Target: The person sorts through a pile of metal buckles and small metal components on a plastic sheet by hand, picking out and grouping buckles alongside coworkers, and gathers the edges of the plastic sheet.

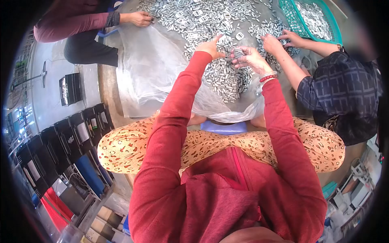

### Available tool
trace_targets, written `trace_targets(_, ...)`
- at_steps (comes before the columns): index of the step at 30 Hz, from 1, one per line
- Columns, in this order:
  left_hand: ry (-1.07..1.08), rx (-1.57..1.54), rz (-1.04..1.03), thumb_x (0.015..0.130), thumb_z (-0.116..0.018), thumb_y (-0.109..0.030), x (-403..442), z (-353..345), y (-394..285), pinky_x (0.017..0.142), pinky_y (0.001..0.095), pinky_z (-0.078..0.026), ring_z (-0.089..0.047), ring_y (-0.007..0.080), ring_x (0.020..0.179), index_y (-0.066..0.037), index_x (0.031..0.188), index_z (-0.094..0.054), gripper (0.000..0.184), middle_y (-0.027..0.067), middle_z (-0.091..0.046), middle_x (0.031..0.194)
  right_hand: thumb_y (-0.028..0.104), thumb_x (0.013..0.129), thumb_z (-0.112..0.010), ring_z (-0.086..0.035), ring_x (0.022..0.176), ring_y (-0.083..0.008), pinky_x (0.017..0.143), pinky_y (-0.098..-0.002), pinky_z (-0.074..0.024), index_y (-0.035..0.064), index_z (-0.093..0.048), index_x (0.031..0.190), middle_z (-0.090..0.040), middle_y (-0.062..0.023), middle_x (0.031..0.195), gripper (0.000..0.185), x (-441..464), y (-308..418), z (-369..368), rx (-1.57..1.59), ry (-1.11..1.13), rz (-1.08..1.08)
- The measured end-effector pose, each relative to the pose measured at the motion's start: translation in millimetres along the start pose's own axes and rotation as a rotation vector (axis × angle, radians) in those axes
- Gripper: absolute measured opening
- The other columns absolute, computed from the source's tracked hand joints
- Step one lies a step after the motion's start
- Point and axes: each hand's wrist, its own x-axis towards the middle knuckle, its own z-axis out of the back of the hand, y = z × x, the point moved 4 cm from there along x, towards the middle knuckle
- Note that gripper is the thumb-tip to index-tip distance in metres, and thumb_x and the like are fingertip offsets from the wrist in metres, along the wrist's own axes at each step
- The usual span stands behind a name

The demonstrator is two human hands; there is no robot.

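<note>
A wide pile of small silvery metal cylinders [229, 79] and flat slotted metal buckles [196, 20] is spread on a clear plastic sheet [142, 69] before me. Over the middle of the pile, my left hand [209, 47] is open, its thumb and forefinger stretched apart. Just to its right, my right hand [253, 59] is closed, pinching a metal buckle [238, 52] between thumb and fingers. A red bead bracelet [268, 77] circles that wrist. One loose buckle [240, 36] lies on the pile beyond my hands.
At the right, a co-worker's two hands [273, 43] reach into the pile beside mine. Another person's hand [142, 18] touches its far left edge. A green basket [338, 34] of metal pieces stands at the back right. A blue stool [223, 127] is below me.
</note>
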Motion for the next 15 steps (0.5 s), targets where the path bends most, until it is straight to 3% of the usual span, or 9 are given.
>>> trace_targets(1,0.058,0.063,-0.060,0.067,-0.071,-0.041,0,-4,-6,0.082,0.0407,-0.045,-0.058,0.0335,0.094,-0.030,0.134,-0.027,0.081,0.0190,-0.061,0.098,0.001,0.078,-0.049,-0.061,0.077,-0.0190,0.067,-0.0292,-0.0535,0.0043,-0.049,0.114,-0.056,-0.0112,0.100,0.037,-2,2,2,-0.005,-0.018,0.014)
trace_targets(2,-0.023,0.107,-0.124,0.064,-0.073,-0.039,1,-13,-10,0.078,0.0403,-0.046,-0.060,0.0319,0.089,-0.031,0.125,-0.043,0.069,0.0163,-0.063,0.093,0.003,0.079,-0.051,-0.060,0.076,-0.0186,0.065,-0.0286,-0.0531,0.0044,-0.049,0.114,-0.056,-0.0111,0.100,0.035,-3,4,5,-0.010,-0.035,0.029)
trace_targets(5,-0.093,0.225,-0.217,0.065,-0.071,-0.038,25,-51,5,0.073,0.0417,-0.047,-0.061,0.0303,0.085,-0.024,0.108,-0.059,0.047,0.0139,-0.064,0.088,0.016,0.088,-0.050,-0.060,0.068,-0.0182,0.057,-0.0263,-0.0503,0.0042,-0.047,0.111,-0.058,-0.0128,0.098,0.026,-6,3,14,-0.048,-0.097,0.026)
trace_targets(6,-0.139,0.151,-0.149,0.068,-0.069,-0.037,24,-46,6,0.071,0.0427,-0.046,-0.061,0.0296,0.082,-0.018,0.093,-0.065,0.032,0.0127,-0.064,0.084,0.018,0.090,-0.047,-0.060,0.066,-0.0184,0.056,-0.0263,-0.0499,0.0042,-0.047,0.111,-0.058,-0.0135,0.098,0.026,-6,3,17,-0.020,-0.097,0.012)
trace_targets(11,-0.245,-0.212,-0.032,0.072,-0.064,-0.041,3,-21,21,0.072,0.0431,-0.045,-0.060,0.0339,0.082,-0.010,0.094,-0.063,0.038,0.0162,-0.063,0.085,0.026,0.094,-0.040,-0.062,0.076,-0.0209,0.061,-0.0255,-0.0500,0.0049,-0.050,0.108,-0.060,-0.0141,0.098,0.028,-2,-5,19,0.186,-0.071,-0.033)
trace_targets(13,-0.390,-0.362,0.057,0.074,-0.063,-0.041,-7,-8,34,0.072,0.0433,-0.045,-0.059,0.0357,0.081,-0.007,0.093,-0.062,0.039,0.0173,-0.063,0.086,0.028,0.091,-0.047,-0.062,0.082,-0.0223,0.066,-0.0299,-0.0507,0.0043,-0.052,0.105,-0.060,-0.0142,0.098,0.028,0,-4,16,0.266,-0.058,0.015)
trace_targets(14,-0.409,-0.303,0.045,0.076,-0.060,-0.043,-11,-3,36,0.063,0.0393,-0.047,-0.061,0.0314,0.077,-0.004,0.086,-0.061,0.040,0.0154,-0.063,0.079,0.027,0.090,-0.049,-0.062,0.080,-0.0222,0.068,-0.0327,-0.0506,0.0036,-0.052,0.104,-0.060,-0.0146,0.097,0.027,1,-4,15,0.299,-0.088,0.022)
trace_targets(15,-0.302,-0.487,0.079,0.077,-0.059,-0.044,-12,-1,40,0.061,0.0373,-0.047,-0.060,0.0296,0.077,-0.004,0.084,-0.060,0.040,0.0140,-0.062,0.077,0.026,0.088,-0.052,-0.062,0.078,-0.0222,0.070,-0.0355,-0.0506,0.0029,-0.052,0.103,-0.060,-0.0149,0.097,0.028,1,-6,15,0.332,-0.120,0.022)
